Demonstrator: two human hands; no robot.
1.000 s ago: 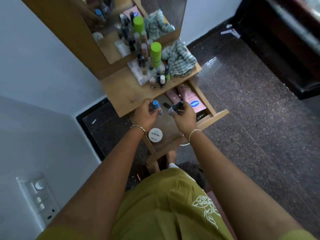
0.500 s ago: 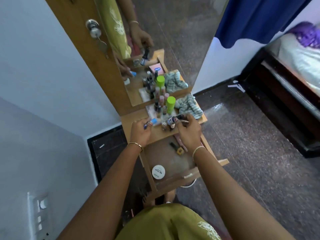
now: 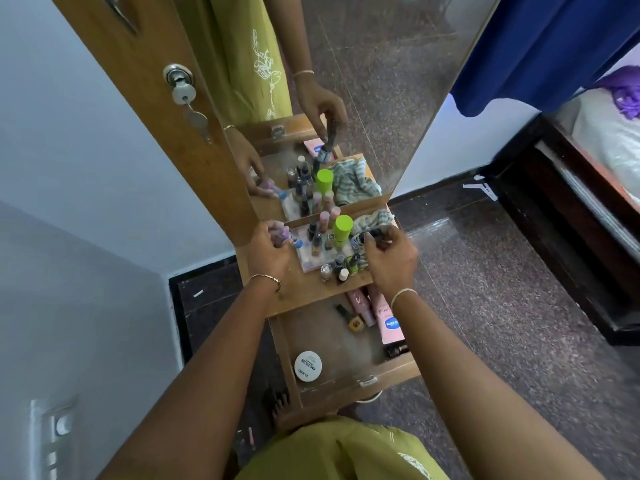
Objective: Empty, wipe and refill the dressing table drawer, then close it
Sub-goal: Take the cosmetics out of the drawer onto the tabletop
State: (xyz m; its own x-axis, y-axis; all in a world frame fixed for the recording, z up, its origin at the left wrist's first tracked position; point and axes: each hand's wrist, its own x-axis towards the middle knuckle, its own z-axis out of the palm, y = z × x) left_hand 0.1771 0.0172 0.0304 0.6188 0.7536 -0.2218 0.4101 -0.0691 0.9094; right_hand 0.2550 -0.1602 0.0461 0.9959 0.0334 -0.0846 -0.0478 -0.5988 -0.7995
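The wooden drawer (image 3: 349, 386) stands pulled out below the dressing table top (image 3: 304, 292). Inside lie a white round nail-polish tin (image 3: 308, 366), a small dark bottle with a yellow cap (image 3: 350, 318) and pink tubes (image 3: 384, 315). My left hand (image 3: 268, 249) is over the table top's left part, closed on a small pink bottle with a blue cap (image 3: 291, 239). My right hand (image 3: 389, 258) hovers over the cluster of bottles (image 3: 332, 244), gripping a small dark bottle (image 3: 367, 236). A striped cloth (image 3: 375, 218) lies at the back right of the top.
A tall mirror (image 3: 363, 81) rises behind the table top, with a keyed wooden door (image 3: 180, 88) to its left. A green-capped can (image 3: 342, 227) stands among the bottles. Dark granite floor (image 3: 502, 306) spreads to the right; a bed (image 3: 602, 140) lies beyond.
Both hands have risen from the drawer to the table top, each carrying a small bottle. My view has tilted up, showing more of the mirror.
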